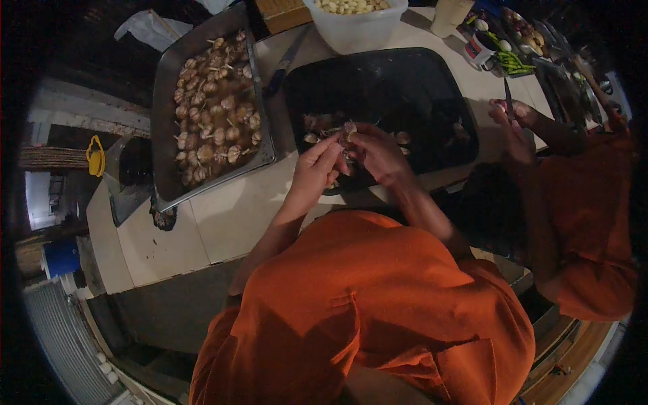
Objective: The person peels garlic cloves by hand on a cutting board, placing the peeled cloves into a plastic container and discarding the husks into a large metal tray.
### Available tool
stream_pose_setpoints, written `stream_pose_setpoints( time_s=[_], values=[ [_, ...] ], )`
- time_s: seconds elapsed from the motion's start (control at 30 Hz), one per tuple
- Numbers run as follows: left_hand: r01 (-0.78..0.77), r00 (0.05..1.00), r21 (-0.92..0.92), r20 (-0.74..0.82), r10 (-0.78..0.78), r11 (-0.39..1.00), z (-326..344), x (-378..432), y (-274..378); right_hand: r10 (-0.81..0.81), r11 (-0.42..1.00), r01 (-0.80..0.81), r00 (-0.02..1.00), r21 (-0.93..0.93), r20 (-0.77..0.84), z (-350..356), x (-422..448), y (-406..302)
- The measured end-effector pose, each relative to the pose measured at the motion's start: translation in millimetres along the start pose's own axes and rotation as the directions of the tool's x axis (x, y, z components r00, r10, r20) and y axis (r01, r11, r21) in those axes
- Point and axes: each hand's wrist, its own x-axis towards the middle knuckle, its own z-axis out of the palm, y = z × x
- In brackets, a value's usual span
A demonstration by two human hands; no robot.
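My left hand (320, 164) and my right hand (375, 152) meet over the near left part of a black plastic tray (385, 76). Between their fingers is a garlic bulb (349, 132), partly hidden, its papery skin showing. Loose garlic cloves (402, 137) and skins (318, 122) lie in the tray around my hands. To the left, a deep metal pan (164, 101) holds many whole garlic bulbs (218, 135) in brownish liquid. A white plastic tub (354, 30) of peeled cloves (349, 6) stands beyond the tray.
A knife (286, 63) lies between pan and tray. At right, a co-worker's hands (514, 119) hold another knife (508, 96) close to the tray. Behind them are a beige container (450, 17), a white cup (480, 49) and green chillies (514, 63). The tiled table's edge (202, 267) runs before me.
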Motion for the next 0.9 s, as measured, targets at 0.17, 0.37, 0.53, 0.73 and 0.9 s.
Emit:
stream_pose_setpoints(
  time_s=[0.17, 0.37, 0.53, 0.73, 0.9],
  values=[
    [0.155, 0.983, -0.361, -0.037, -0.180, 0.919, -1, -1, 3, 0.025, 0.997, -0.030, 0.997, 0.064, 0.077, -3, 5, 2],
    [0.094, 0.983, -0.434, -0.100, -0.151, 0.896, 0, -2, -2, 0.024, 0.977, -0.039, 0.997, 0.211, 0.073, -7, 8, 11],
    [-0.077, 0.984, -0.419, -0.179, 0.000, 0.905, -8, 5, -5, -0.213, 0.976, 0.214, 0.977, -0.039, 0.025, -8, 29, -1],
    [-0.032, 0.984, -0.390, -0.175, -0.040, 0.920, 1, 1, 7, -0.552, 0.580, 0.482, 0.825, -0.657, 0.118, 35, 141, -152],
    [-0.211, 0.967, -0.071, -0.162, 0.198, 0.975, -1, -12, 50, -0.530, 0.694, 0.457, 0.847, -0.557, 0.034, 26, 150, -148]
  ],
)
